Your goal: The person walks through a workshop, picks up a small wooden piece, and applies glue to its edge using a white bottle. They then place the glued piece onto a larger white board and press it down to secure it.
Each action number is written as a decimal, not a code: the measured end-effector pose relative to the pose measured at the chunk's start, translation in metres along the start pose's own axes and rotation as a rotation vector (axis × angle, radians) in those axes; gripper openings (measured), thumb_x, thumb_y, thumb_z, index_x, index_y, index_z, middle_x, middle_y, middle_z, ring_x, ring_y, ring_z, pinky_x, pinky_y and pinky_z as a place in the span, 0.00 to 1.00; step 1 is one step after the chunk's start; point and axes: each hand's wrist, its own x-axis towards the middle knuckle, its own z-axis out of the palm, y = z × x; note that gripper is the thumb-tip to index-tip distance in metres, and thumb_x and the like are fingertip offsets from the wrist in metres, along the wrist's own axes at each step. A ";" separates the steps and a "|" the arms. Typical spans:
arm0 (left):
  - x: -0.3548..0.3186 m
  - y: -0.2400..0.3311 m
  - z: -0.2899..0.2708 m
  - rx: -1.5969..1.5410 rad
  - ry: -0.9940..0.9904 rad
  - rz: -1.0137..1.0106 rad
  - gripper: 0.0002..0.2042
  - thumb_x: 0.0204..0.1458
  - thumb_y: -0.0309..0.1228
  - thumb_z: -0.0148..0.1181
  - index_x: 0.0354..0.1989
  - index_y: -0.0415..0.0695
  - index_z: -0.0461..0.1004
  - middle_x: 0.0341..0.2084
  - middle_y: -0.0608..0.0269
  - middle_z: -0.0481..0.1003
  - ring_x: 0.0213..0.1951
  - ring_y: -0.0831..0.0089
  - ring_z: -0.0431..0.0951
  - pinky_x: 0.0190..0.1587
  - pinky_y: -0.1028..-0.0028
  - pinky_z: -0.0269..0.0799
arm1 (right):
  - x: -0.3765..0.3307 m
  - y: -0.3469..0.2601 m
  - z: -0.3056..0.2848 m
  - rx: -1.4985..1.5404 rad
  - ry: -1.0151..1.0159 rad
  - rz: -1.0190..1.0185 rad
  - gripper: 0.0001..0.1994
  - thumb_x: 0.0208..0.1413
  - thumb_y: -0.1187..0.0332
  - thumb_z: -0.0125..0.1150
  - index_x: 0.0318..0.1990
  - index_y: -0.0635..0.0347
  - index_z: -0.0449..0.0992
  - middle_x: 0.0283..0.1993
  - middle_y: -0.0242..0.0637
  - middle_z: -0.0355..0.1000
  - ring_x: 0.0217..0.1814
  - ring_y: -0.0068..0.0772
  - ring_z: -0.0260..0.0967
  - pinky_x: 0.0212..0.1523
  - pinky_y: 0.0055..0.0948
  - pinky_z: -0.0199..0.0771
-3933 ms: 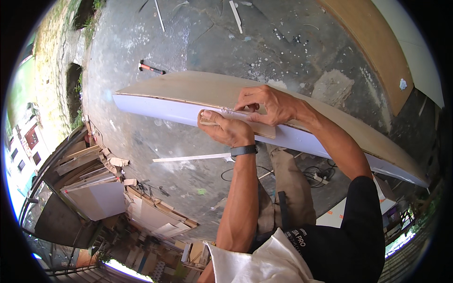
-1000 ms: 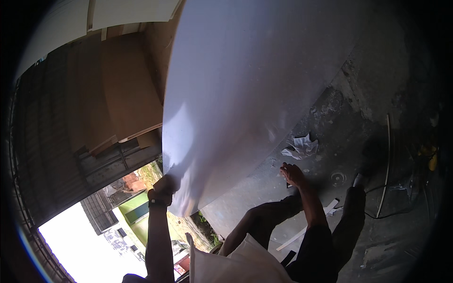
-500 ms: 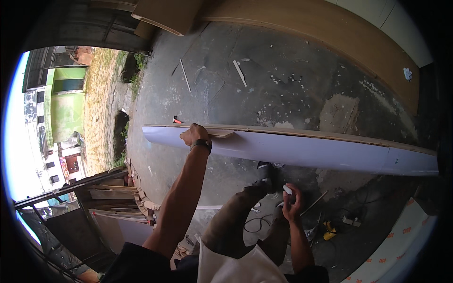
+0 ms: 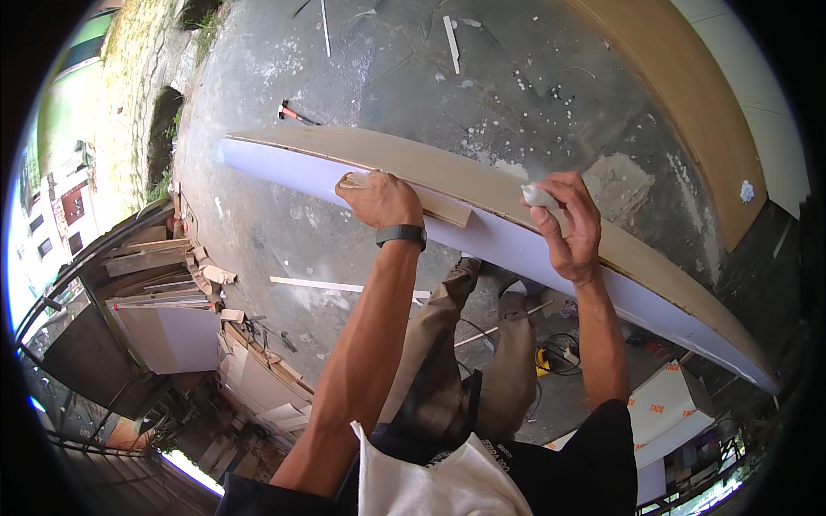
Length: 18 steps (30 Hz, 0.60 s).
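The long panel (image 4: 512, 245) is standing on edge beneath both hands, its white face facing the body; it is probably handling as stiff, bulky and slick, best taken by its upper edge. The legs (image 4: 508, 361) are crowding the space below the hands. The left hand (image 4: 383, 199) is gripping a flat wooden piece (image 4: 449, 209), seemingly light and rigid. Beyond it, a hammer (image 4: 297, 113) is lying. The right hand (image 4: 572, 225) is pinching a small white object (image 4: 539, 197), perhaps soft.

Head-worn left fisheye: looks down from above; long panel (image 4: 413, 156) near, concrete floor (image 4: 396, 77) farther.
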 end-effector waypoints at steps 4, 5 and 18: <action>-0.001 0.006 -0.002 -0.027 -0.002 0.001 0.28 0.57 0.27 0.54 0.67 0.32 0.56 0.53 0.31 0.74 0.53 0.39 0.77 0.57 0.53 0.71 | 0.036 0.021 0.026 0.161 -0.193 0.112 0.13 0.63 0.67 0.64 0.51 0.63 0.79 0.46 0.36 0.73 0.41 0.28 0.68 0.44 0.28 0.70; 0.002 0.002 -0.002 -0.007 0.028 0.051 0.26 0.57 0.27 0.53 0.64 0.32 0.58 0.49 0.30 0.75 0.50 0.40 0.78 0.55 0.52 0.72 | 0.043 0.026 0.034 0.202 -0.225 0.107 0.13 0.64 0.66 0.64 0.51 0.62 0.79 0.46 0.35 0.74 0.40 0.26 0.67 0.44 0.27 0.69; -0.004 0.022 -0.004 0.037 -0.016 -0.064 0.24 0.58 0.26 0.53 0.61 0.28 0.57 0.46 0.27 0.74 0.47 0.38 0.80 0.53 0.51 0.78 | 0.062 0.069 0.080 0.763 -0.381 0.432 0.12 0.61 0.67 0.70 0.48 0.63 0.80 0.39 0.28 0.77 0.36 0.15 0.67 0.40 0.18 0.71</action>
